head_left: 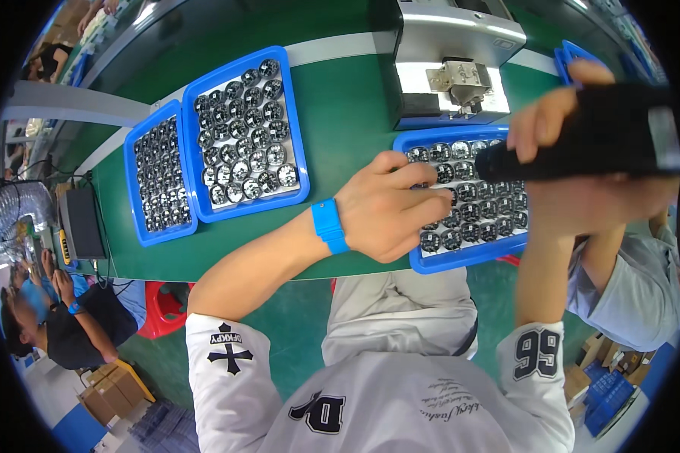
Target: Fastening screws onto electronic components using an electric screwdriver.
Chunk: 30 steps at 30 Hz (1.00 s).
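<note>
A blue tray [468, 260] of round, shiny black parts in rows lies before me on the green table. My left hand [389, 208], a blue band at its wrist, reaches over the tray's left side. Its fingers are curled down among the parts, and whatever they pinch is hidden. At the right, my right hand [574, 204] is raised above the tray, its fingers wrapped around a long black object [589, 140]. Blur hides what kind of thing this is; it covers the tray's right upper part.
Two more blue trays, a wider one [304, 162] and a narrower one [137, 202], hold similar parts at the left. A grey metal machine [461, 34] with a small clamp-like fixture [461, 81] stands behind my tray. Other people sit at both sides.
</note>
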Each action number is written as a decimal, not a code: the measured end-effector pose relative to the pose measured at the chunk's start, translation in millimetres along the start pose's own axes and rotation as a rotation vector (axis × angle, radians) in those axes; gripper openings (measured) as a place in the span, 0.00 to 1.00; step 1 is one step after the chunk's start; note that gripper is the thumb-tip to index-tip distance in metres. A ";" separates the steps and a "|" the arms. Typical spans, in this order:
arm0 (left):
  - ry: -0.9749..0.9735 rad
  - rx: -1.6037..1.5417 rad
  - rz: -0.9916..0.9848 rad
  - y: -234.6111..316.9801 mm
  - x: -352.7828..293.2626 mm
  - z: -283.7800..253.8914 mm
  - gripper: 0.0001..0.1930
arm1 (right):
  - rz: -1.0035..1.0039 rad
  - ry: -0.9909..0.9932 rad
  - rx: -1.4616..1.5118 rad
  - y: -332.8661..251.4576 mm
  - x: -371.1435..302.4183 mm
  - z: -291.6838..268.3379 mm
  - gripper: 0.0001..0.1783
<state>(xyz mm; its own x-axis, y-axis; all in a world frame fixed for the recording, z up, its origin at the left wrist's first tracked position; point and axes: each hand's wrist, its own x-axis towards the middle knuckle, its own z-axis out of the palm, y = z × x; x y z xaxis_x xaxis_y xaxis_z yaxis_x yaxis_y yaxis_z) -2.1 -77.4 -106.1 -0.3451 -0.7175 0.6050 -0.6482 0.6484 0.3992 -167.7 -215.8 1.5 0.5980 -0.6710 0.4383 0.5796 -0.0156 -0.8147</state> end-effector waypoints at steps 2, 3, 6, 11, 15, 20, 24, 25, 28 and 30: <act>-0.015 0.010 -0.020 0.3 0.2 -0.8 0.20 | -0.043 -0.043 -0.001 7.2 -18.9 -5.8 0.66; -0.031 0.013 -0.035 0.5 1.1 -0.7 0.20 | -0.009 0.003 -0.005 7.7 -26.0 -5.8 0.69; -0.045 0.035 -0.043 1.7 2.8 -2.0 0.21 | 0.065 0.183 -0.114 10.2 -35.5 6.8 0.73; -0.056 0.040 -0.045 1.7 3.2 -1.1 0.21 | 0.088 0.336 -0.145 21.2 -39.4 2.8 0.72; -0.044 0.038 -0.048 1.1 2.6 1.4 0.21 | 0.041 0.310 -0.030 26.5 -41.8 0.6 0.72; -0.028 0.040 -0.053 1.2 3.1 0.9 0.21 | 0.080 0.239 -0.097 25.0 -47.1 -3.1 0.72; -0.028 0.033 -0.053 2.3 5.8 0.8 0.21 | 0.067 0.130 0.015 26.9 -44.9 -4.7 0.70; -0.028 0.035 -0.055 2.6 5.3 0.1 0.21 | 0.117 0.131 0.025 25.8 -44.1 -5.1 0.69; -0.026 0.025 -0.059 3.4 4.9 -0.4 0.21 | 0.263 0.138 0.043 18.6 -42.0 -7.2 0.66; -0.029 0.031 -0.058 3.6 6.1 0.9 0.20 | -0.009 0.065 0.113 42.4 -46.4 -3.7 0.63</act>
<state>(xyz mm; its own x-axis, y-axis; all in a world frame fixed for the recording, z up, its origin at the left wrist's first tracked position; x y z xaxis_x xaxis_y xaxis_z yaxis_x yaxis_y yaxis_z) -7.2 -79.7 -101.6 -0.3261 -0.7610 0.5609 -0.6881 0.5979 0.4112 -172.9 -188.1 -54.8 0.5574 -0.7181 0.4166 0.6454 0.0592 -0.7615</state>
